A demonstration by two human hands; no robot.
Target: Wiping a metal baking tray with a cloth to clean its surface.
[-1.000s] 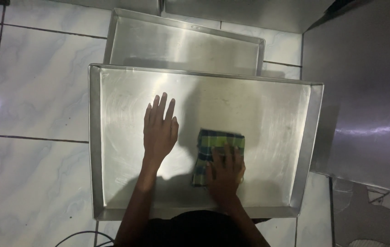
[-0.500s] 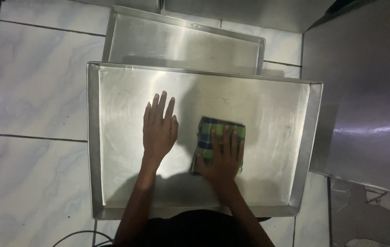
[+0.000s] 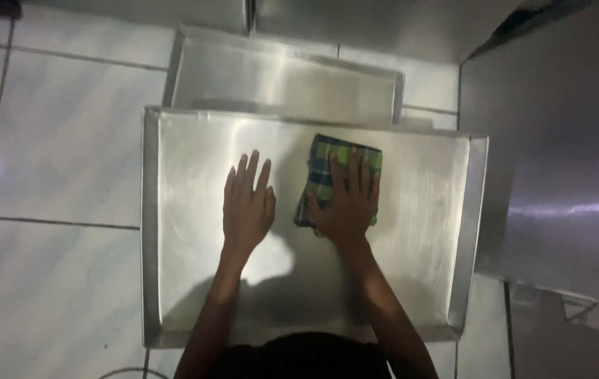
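The right hand (image 3: 347, 203) lies flat and open on a folded green cloth (image 3: 334, 172) in the big metal tray (image 3: 150, 224). The left hand (image 3: 247, 203) lies flat beside it, fingers apart. The cloth's long side runs up the frame.

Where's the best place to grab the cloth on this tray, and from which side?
Probably the cloth's far edge, from above and beyond. It lies folded flat on the tray, and the right hand presses on its near half, so only the far strip and left edge are exposed. The left hand rests flat beside it, apart, narrowing access from that side.
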